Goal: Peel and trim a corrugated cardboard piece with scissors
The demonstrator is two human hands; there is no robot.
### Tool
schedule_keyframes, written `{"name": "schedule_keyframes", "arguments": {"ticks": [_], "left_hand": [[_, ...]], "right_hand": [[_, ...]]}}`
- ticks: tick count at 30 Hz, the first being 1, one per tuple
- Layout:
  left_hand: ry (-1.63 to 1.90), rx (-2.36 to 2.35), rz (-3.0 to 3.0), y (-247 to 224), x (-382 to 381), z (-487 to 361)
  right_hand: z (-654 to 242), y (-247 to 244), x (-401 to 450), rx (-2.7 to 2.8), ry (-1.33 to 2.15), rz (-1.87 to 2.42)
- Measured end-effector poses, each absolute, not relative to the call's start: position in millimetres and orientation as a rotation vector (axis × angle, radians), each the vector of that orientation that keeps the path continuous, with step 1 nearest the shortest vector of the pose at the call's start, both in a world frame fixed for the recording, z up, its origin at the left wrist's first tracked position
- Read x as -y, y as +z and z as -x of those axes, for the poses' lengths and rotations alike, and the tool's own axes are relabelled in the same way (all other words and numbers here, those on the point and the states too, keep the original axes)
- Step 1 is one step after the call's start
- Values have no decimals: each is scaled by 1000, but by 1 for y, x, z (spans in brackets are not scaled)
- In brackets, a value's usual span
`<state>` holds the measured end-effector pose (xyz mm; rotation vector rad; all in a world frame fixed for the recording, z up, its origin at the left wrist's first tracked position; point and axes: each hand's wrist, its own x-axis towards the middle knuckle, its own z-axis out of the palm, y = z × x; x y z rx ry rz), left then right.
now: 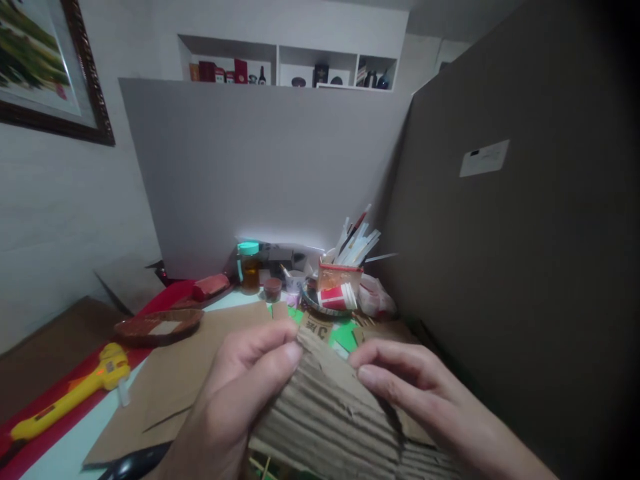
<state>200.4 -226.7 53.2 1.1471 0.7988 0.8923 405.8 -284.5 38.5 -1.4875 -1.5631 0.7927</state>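
Head view: shows corrugated cardboard (330,420) above the table (75,447), pinched along its upper edge by left hand (233,390) and right hand (417,383), thumbs against fingers. Judged light, stiff along the ridges, easily creased; best gripped near the edges. Points toward upper left, long axis apparently slanting down rightward.

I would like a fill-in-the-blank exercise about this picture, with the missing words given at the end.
The left hand holds a ridged piece of ____, and the right hand is at its edge.
The handle of the tool at the far left is mostly ____.
The red-and-white cup lies on its ____.
The framed picture hangs on the ____.

Missing words: cardboard; yellow; side; wall.
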Motion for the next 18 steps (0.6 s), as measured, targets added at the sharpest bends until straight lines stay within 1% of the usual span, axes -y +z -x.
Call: {"name": "schedule_keyframes", "arguments": {"ticks": [2, 3, 6, 8, 12, 18], "left_hand": [[907, -790, -1203, 52, 229, -205], [920, -753, -1274, 51, 230, -207], [925, -702, -1496, 47, 230, -215], [895, -719, -1574, 44, 231, -219], [918, -736, -1715, 38, 235, -222], [949, -706, -1750, 34, 241, -224]], "right_hand": [[-402, 34, 281, 1595, 725, 1462], [-400, 33, 281, 1607, 598, 1457], [-391, 32, 290, 1612, 38, 1402], [-382, 33, 298, 1623, -190, 1314], [-370, 32, 303, 1659, -254, 1205], [-371, 31, 298, 1707, -219, 1167]]}}
